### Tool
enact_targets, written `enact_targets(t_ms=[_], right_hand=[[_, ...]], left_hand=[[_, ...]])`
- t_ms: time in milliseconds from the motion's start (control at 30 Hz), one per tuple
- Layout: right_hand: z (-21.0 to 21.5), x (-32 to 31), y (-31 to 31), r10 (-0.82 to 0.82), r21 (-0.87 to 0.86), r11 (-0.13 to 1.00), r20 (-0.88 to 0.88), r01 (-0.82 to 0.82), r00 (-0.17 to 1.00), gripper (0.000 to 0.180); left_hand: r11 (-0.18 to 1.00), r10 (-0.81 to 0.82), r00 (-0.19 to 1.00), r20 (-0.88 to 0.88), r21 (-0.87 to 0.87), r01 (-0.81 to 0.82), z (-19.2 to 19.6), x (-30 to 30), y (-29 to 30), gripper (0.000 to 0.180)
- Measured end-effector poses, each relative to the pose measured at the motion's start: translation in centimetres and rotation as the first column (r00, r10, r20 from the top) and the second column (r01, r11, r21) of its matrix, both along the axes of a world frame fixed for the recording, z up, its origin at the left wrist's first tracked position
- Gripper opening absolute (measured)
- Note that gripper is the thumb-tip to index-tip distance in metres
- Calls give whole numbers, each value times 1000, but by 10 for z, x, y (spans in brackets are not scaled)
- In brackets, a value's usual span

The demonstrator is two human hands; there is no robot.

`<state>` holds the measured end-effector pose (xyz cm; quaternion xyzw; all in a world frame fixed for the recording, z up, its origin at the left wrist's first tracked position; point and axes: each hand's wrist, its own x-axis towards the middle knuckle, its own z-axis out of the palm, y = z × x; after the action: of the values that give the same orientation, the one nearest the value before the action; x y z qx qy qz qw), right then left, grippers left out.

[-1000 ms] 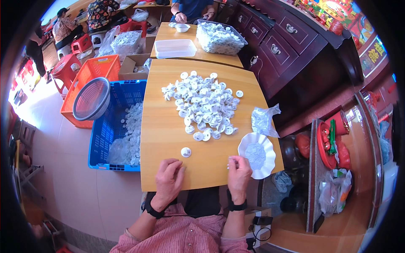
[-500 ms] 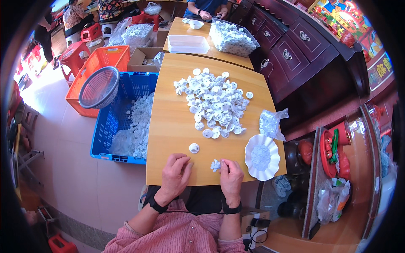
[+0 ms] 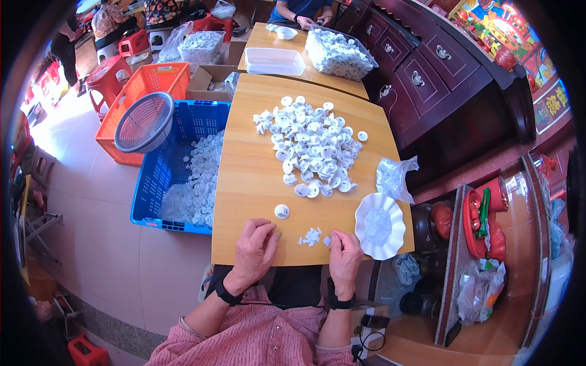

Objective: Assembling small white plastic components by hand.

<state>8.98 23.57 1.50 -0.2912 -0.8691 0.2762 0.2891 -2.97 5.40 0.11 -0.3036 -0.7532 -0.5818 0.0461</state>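
Note:
My left hand (image 3: 255,249) rests at the table's near edge with its fingers curled together; whatever they hold, if anything, is hidden. Just beyond it lies one white round plastic part (image 3: 281,211) with a raised middle. My right hand (image 3: 345,255) is pinched, with a small pale plastic piece (image 3: 327,241) at its fingertips. Between the two hands, a loose cluster of small white pieces (image 3: 312,236) is spread on the wood. Right of my right hand stands a white scalloped dish (image 3: 397,230) holding more tiny pale pieces. Farther off is a big heap of white round parts (image 3: 314,146).
A crumpled clear bag (image 3: 395,178) lies beyond the dish. Left of the table (image 3: 241,183) stand a blue crate (image 3: 141,198) of white parts, a grey colander (image 3: 146,122) and an orange crate (image 3: 177,79). Another person's hands (image 3: 311,22) work at the far table, near a full clear tub (image 3: 342,58).
My right hand has drawn back to the right from the small pieces, which now lie more spread out. My left hand has stayed nearly in place.

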Motion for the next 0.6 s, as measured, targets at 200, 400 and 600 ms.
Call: enact_targets(t_ms=[200, 400, 600], right_hand=[[3, 0, -4, -77, -207, 976, -67, 62, 995, 10], [5, 1, -4, -82, -136, 988, -49, 75, 995, 12], [5, -3, -7, -33, 15, 999, -10, 33, 999, 13]], left_hand=[[1000, -3, 1000, 1, 9, 3, 2, 0, 0, 19], [1000, -5, 1000, -8, 23, 6, 2, 0, 2, 18], [999, -5, 1000, 17, 34, 4, 1, 1, 1, 17]])
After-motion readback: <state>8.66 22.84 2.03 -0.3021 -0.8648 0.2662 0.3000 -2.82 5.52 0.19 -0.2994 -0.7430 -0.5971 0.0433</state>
